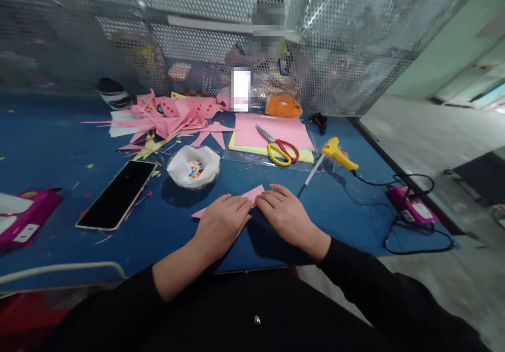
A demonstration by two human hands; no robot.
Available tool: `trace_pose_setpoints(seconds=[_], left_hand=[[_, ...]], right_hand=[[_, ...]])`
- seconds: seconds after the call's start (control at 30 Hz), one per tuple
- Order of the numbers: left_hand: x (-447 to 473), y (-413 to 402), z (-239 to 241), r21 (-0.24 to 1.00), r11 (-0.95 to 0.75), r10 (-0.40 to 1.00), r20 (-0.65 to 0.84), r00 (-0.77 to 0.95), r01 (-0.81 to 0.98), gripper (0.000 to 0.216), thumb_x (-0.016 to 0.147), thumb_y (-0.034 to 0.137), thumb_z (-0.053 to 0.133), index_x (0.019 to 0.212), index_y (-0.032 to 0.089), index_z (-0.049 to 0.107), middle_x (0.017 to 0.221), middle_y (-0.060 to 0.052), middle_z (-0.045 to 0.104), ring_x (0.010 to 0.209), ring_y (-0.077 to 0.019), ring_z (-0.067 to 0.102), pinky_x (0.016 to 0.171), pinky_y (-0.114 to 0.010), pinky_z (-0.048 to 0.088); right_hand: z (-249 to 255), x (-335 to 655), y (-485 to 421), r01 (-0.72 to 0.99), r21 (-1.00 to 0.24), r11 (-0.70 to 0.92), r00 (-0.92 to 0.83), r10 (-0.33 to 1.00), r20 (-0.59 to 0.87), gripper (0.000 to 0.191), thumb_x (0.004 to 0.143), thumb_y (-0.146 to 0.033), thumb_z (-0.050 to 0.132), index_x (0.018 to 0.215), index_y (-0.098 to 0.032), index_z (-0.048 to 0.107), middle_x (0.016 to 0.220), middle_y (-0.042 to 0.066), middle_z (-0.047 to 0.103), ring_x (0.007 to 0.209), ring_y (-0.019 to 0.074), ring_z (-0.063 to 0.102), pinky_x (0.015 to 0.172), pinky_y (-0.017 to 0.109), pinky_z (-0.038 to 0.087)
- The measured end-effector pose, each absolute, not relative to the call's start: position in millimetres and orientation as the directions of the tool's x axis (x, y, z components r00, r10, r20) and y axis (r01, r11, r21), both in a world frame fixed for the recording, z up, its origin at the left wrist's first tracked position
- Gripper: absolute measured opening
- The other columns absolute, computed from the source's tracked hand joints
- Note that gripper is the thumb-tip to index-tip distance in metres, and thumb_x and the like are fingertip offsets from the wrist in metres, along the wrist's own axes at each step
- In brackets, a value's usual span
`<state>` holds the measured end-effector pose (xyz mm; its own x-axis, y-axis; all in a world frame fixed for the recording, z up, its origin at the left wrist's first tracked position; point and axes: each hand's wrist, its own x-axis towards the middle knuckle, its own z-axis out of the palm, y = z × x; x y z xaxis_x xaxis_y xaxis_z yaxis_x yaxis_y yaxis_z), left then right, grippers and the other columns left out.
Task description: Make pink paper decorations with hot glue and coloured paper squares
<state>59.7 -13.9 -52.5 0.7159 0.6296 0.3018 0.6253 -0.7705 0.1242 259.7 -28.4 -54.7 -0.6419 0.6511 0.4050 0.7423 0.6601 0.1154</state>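
Head view: the strip of folded pink paper (254,193) lies on the blue tabletop (347,225) in front of you, at a slant, directly under and between your two hands. Your left hand (223,223) rests palm-down over its middle, hiding most of it; a narrow pink point emerges on the outer side of that hand, and the wider end shows beyond its fingertips. Your right hand (286,212) reaches in from the other side, its bent fingertips touching that wider end, close to the left fingertips. Neither hand is clenched or lifted clear; both are on the paper, though you cannot tell from here whether the thumbs pinch it from beneath or the fingers only press it down. Just beyond your left hand stands a white-lined bowl (177,165) with small multicoloured pieces (196,169) inside; left of it lies a dark-screened smartphone (118,194). Farther back, note a heap of pink paper cutouts (173,115), then a pink sheet (252,131) over yellow sheets (240,150), with red-and-yellow-handled scissors (282,152) on top, handles toward you. Right of these, well apart from the folded piece, lies a yellow glue gun (337,154), a translucent glue stick (314,169) pointing your way.
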Motion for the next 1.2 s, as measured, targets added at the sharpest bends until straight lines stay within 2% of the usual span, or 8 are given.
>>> trace_pose_setpoints(seconds=[0.13,0.2,0.33,0.43,0.53,0.67,0.87,1.2], left_hand=[[68.3,10.0,-15.6,0.195,-0.695,0.716,0.276,0.641,0.692,0.030,0.100,0.021,0.047,0.087,0.014,0.074,0.081,-0.011,0.076,0.080,-0.0251,0.070,0.086,-0.042,0.049],[69.1,26.9,4.2,0.273,-0.673,0.740,0.252,0.623,0.688,0.027,0.097,0.022,0.052,0.084,0.016,0.075,0.077,-0.009,0.075,0.078,-0.0239,0.068,0.089,-0.041,0.045],[66.3,54.9,29.3,0.367,-0.634,0.773,0.284,0.568,0.681,0.022,0.093,0.031,0.058,0.085,0.020,0.075,0.079,-0.004,0.075,0.076,-0.0198,0.065,0.071,-0.030,0.041],[63.9,64.8,33.3,0.449,-0.583,0.812,0.316,0.490,0.677,0.023,0.091,0.036,0.058,0.086,0.020,0.073,0.077,-0.001,0.072,0.071,-0.0173,0.061,0.063,-0.027,0.035],[62.6,68.7,27.5,0.516,-0.548,0.836,0.317,0.448,0.658,0.031,0.091,0.039,0.057,0.070,0.019,0.068,0.064,0.000,0.065,0.063,-0.0150,0.055,0.060,-0.027,0.032],[61.3,71.3,14.7,0.591,-0.503,0.861,0.281,0.423,0.631,0.031,0.088,0.040,0.057,0.068,0.018,0.068,0.062,0.000,0.064,0.061,-0.0144,0.053,0.058,-0.027,0.031],[62.5,70.2,7.2,0.669,-0.455,0.878,0.227,0.421,0.588,0.029,0.087,0.037,0.056,0.070,0.017,0.068,0.062,0.000,0.059,0.061,-0.0139,0.050,0.057,-0.027,0.031],[67.2,65.5,8.1,0.680,-0.455,0.883,0.263,0.388,0.575,0.032,0.087,0.040,0.054,0.065,0.017,0.062,0.058,0.002,0.052,0.058,-0.0134,0.045,0.057,-0.027,0.029]], right_hand=[[-26.4,261.3,-7.6,0.783,0.004,0.622,-0.551,0.692,0.466,0.024,0.102,-0.019,0.048,0.093,-0.018,0.071,0.088,0.005,0.077,0.081,0.0176,0.069,0.107,0.042,0.040],[-11.2,263.3,8.1,0.777,-0.108,0.620,-0.505,0.717,0.481,0.022,0.101,-0.025,0.052,0.090,-0.020,0.071,0.082,0.003,0.076,0.078,0.0174,0.068,0.107,0.042,0.038],[10.5,266.0,38.4,0.718,-0.383,0.581,-0.378,0.788,0.486,0.019,0.096,-0.024,0.058,0.082,-0.022,0.071,0.070,-0.002,0.072,0.070,0.0151,0.064,0.108,0.042,0.035],[14.2,266.5,51.1,0.675,-0.508,0.535,-0.290,0.826,0.484,0.020,0.092,-0.027,0.062,0.075,-0.022,0.069,0.067,-0.002,0.069,0.068,0.0149,0.060,0.107,0.042,0.036],[6.9,267.9,55.3,0.638,-0.599,0.483,-0.218,0.860,0.462,0.021,0.091,-0.036,0.061,0.081,-0.020,0.070,0.070,0.000,0.069,0.068,0.0158,0.059,0.084,0.034,0.048],[-6.4,271.4,55.9,0.544,-0.748,0.379,-0.118,0.918,0.379,0.028,0.087,-0.043,0.059,0.081,-0.018,0.069,0.064,-0.001,0.064,0.058,0.0134,0.054,0.056,0.026,0.042],[-9.6,271.4,55.8,0.450,-0.848,0.280,-0.023,0.953,0.303,0.026,0.079,-0.042,0.063,0.072,-0.017,0.067,0.055,-0.005,0.051,0.053,0.0105,0.042,0.052,0.026,0.032],[-5.7,273.3,52.9,0.355,-0.905,0.235,-0.040,0.971,0.237,0.028,0.076,-0.044,0.068,0.069,-0.017,0.064,0.050,-0.007,0.046,0.049,0.0083,0.037,0.048,0.025,0.028]])
